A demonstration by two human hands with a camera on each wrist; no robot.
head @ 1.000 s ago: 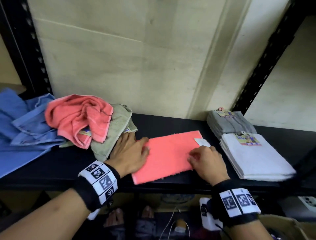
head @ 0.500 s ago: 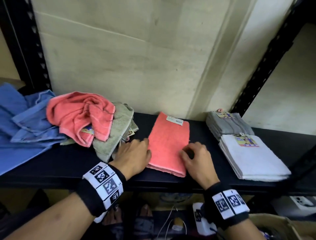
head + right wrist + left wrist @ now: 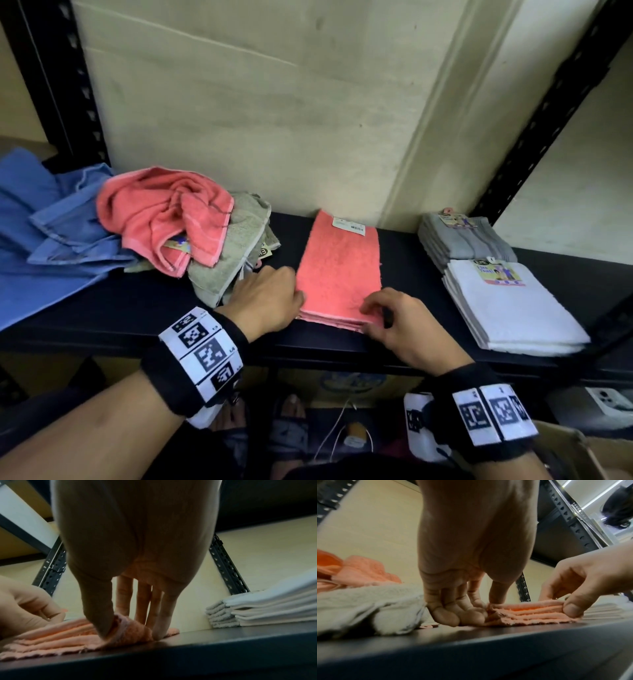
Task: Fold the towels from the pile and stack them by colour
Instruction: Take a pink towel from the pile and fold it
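We've got the folded pink towel (image 3: 339, 270) on the shelf (image 3: 102, 318). Our right hand (image 3: 407, 325) pinches its near corner. Our left hand (image 3: 267, 298) pinches the left edge, thumb on top, fingers curled.

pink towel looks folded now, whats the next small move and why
Probably lift the folded pink towel with both hands: the left hand and right hand already pinch its near corners. No pink stack exists beside the grey stack and white stack, so start one.
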